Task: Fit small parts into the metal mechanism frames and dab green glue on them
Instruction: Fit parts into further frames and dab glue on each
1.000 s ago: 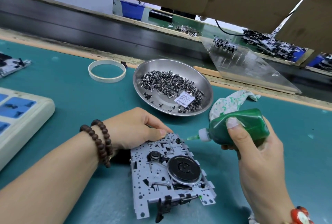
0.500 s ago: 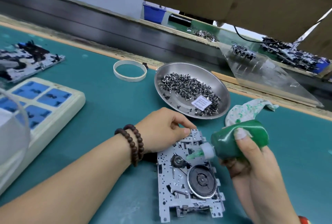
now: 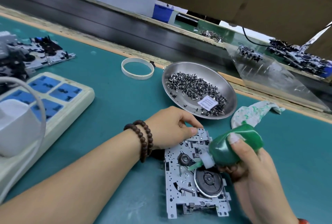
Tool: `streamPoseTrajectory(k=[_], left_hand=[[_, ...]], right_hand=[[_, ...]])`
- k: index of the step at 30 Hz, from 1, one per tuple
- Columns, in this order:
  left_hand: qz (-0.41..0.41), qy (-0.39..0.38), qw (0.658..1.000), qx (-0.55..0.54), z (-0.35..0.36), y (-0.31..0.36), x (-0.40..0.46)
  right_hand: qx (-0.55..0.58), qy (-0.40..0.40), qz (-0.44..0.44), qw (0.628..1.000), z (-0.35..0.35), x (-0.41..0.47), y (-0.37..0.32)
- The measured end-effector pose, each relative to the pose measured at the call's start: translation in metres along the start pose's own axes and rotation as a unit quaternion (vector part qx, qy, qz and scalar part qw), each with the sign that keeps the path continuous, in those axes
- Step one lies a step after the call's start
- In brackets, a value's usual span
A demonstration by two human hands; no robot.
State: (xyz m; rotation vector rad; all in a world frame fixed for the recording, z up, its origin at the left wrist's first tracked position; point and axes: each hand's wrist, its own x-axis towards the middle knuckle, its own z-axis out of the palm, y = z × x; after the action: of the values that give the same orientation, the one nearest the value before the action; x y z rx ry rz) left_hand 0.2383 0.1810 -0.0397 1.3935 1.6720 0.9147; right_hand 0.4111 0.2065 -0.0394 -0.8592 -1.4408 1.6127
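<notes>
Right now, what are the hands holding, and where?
Right hand grips the green glue bottle round its body. Left hand pinches the metal frame at its far corner.

A single view is given, taken from a camera worn on the head. The scene is looked at forward and steeply downward, at close range, across a green table (image 3: 115,108) toward a conveyor belt (image 3: 107,24) at the back. No second view is provided
</notes>
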Motion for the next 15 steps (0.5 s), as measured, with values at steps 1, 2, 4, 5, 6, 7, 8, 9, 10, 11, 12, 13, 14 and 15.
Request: streamPoseTrajectory(k=[1,2,4,5,6,7,8,9,10,11,12,13,14,15], left_hand=[[0.001,0.001,1.000,-0.001,-0.0001,-0.0001,0.0003],[0.001,0.002,1.000,-0.003,0.0001,-0.0006,0.0004],[0.001,0.005,1.000,-0.007,0.0005,-0.0013,0.0006],[0.000,0.007,1.000,-0.008,0.0006,-0.0012,0.0008],[0.001,0.008,1.000,-0.006,0.0008,-0.0013,0.0009],[0.002,0.009,1.000,-0.005,0.0008,-0.0012,0.0010],[0.003,0.010,1.000,-0.006,0.0008,-0.0012,0.0014],[0.003,0.011,1.000,-0.006,0.0007,-0.0013,0.0014],[0.004,0.011,1.000,-0.006,0.0006,-0.0013,0.0015],[0.003,0.011,1.000,-0.006,0.0004,-0.0012,0.0013],[0.003,0.009,1.000,-0.005,0.0005,-0.0012,0.0011],[0.002,0.008,1.000,-0.004,0.0004,-0.0009,0.0010],[0.003,0.007,1.000,-0.003,0.0004,-0.0011,0.0010],[0.003,0.008,1.000,-0.004,0.0003,-0.0011,0.0010]], right_hand=[[-0.004,0.002,0.000,1.000,-0.0004,0.0003,0.0001],[-0.008,0.004,0.002,1.000,-0.0006,0.0004,0.0006],[-0.010,0.001,-0.001,1.000,0.0004,0.0005,0.0000],[-0.009,0.001,-0.005,1.000,0.0002,0.0005,0.0003],[-0.006,-0.001,-0.005,1.000,0.0005,0.0000,0.0000],[-0.001,-0.005,-0.006,1.000,0.0009,-0.0003,-0.0003],[0.005,-0.009,-0.007,1.000,0.0024,-0.0012,-0.0019],[0.008,-0.013,-0.010,1.000,0.0023,-0.0012,-0.0016],[0.007,-0.015,-0.012,1.000,0.0025,-0.0015,-0.0016],[0.003,-0.017,-0.016,1.000,0.0026,-0.0014,-0.0016],[0.001,-0.015,-0.018,1.000,0.0036,-0.0014,-0.0027],[-0.002,-0.012,-0.021,1.000,0.0031,-0.0007,-0.0020],[-0.006,-0.011,-0.021,1.000,0.0027,-0.0003,-0.0013],[-0.012,-0.011,-0.025,1.000,0.0023,0.0001,-0.0006]])
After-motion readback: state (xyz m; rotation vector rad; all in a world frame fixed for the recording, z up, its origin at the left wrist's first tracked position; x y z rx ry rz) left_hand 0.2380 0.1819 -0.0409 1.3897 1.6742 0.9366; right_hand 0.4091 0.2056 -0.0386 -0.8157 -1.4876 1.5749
